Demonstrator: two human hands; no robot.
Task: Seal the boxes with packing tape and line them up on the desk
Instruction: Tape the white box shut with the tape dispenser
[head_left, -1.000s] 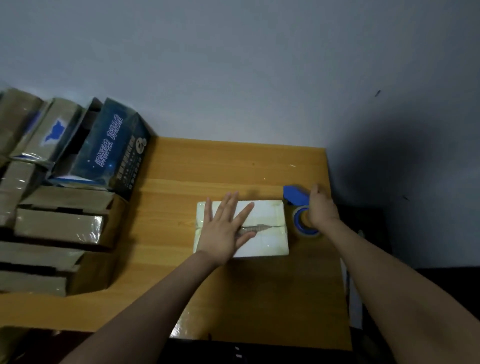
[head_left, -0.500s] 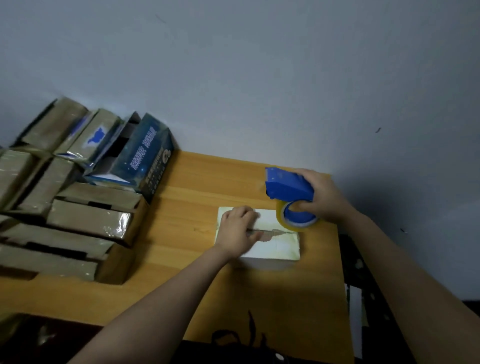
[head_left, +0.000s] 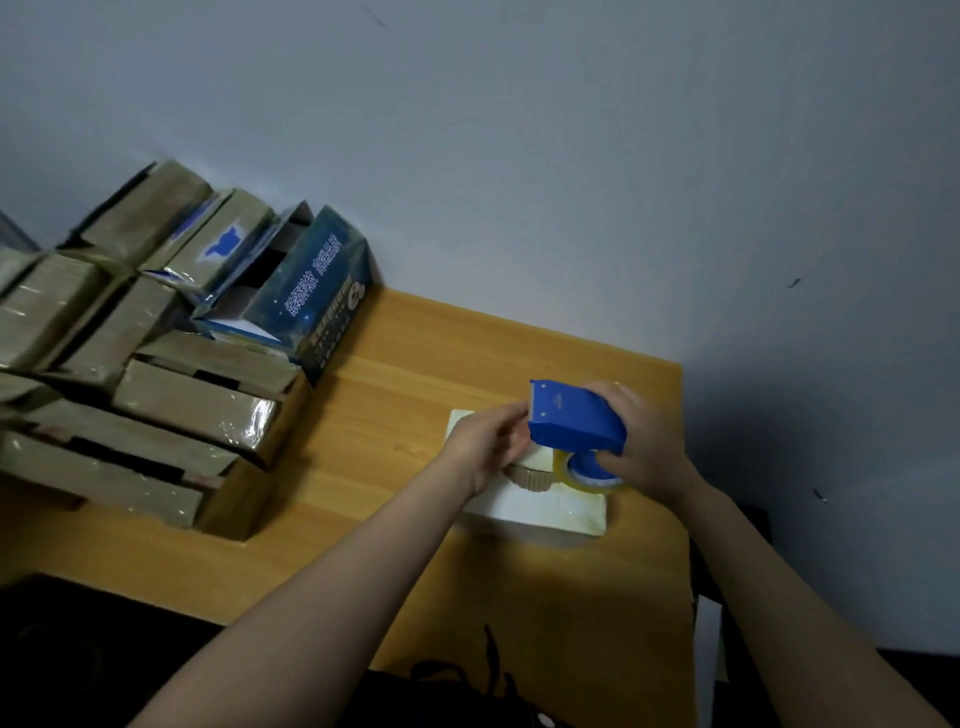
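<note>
Centre right of frame, white box (head_left: 550, 501) on table (head_left: 467, 353): right hand (head_left: 647, 441) grips tape dispenser (head_left: 576, 418) above it; left hand (head_left: 488, 441) at its blade, fingers' hold unclear. Best: free the tape end, press flat across box

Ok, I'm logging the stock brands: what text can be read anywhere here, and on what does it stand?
"…科技 高端品质": white, on the side of the blue box; the characters before it are unclear.
Smaller lines and a round logo lower on that side: too blurred to read.
Small raised mark on the dispenser: too small to read.
Brown boxes: no text to be seen; one shows only a blue shape.
</note>
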